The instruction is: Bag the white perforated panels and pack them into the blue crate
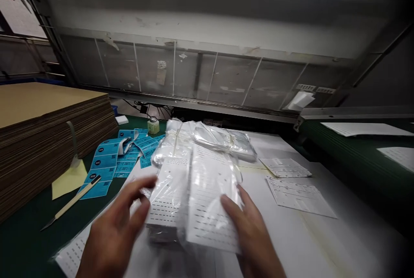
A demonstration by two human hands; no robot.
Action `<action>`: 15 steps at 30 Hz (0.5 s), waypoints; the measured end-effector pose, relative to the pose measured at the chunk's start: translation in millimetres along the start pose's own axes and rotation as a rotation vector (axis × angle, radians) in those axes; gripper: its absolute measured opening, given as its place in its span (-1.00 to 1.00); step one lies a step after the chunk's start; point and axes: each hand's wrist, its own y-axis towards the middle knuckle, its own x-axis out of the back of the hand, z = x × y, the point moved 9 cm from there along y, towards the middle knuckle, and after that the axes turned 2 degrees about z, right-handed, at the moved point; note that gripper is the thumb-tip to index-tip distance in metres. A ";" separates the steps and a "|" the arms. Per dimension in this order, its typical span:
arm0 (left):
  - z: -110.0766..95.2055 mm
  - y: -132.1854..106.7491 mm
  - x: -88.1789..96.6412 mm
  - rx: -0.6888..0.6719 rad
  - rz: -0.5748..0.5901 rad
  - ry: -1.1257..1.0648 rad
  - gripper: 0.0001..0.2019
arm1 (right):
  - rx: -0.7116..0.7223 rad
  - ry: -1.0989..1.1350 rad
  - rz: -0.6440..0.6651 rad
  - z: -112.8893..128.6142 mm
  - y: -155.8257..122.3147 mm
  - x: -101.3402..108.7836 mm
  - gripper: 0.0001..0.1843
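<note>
Where light falls, the held, dash-marked white packet [211,209] gleams.

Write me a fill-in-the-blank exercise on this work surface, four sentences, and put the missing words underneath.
1. The white packet held by the right hand has a clear ____ wrapping.
2. The pale-handled knife lies toward the person's ____ side.
3. The printed label sheets near that knife are ____ in colour.
4. The tall brown stack at the far left of the view is made of ____ sheets.

Missing words: plastic; left; blue; cardboard.
</note>
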 end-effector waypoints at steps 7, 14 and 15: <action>33.9 80.8 -42.8 0.286 0.328 -0.460 -0.34 | 0.131 -0.320 0.158 -20.4 20.2 -94.4 -0.25; 39.5 74.4 -56.5 0.366 0.433 -0.491 -0.37 | -0.031 -0.290 0.223 -28.8 44.1 -62.1 -0.02; 40.5 73.9 -56.8 0.393 0.434 -0.496 -0.36 | -0.089 -0.268 0.278 -33.6 50.4 -63.3 -0.05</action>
